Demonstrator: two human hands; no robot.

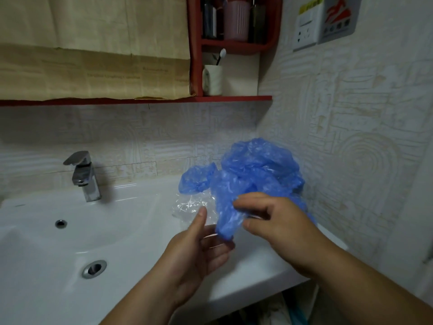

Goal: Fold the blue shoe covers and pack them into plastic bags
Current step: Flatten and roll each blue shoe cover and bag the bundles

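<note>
Only the head view here, looking down at a white sink in a bathroom corner. The right hand has its thumb and curled fingers pinching a scrunched blue shoe cover, whose loose end hangs down onto the left hand's fingers. The left hand sits palm up just below it, thumb sticking straight up, fingers half curled round the edge of a clear plastic bag. The film is so see-through that its outline is hard to follow, but it runs from those fingers back over the sink ledge.

Behind both hands, the pile of blue shoe covers is heaped on the right back corner of the ledge, up against the textured wall. One more cover lies at the pile's left side, touching it.

The chrome faucet stands at the back left of the basin, and the drain is lower down. Above, a red shelf carries a white cup with a toothbrush in it.
</note>
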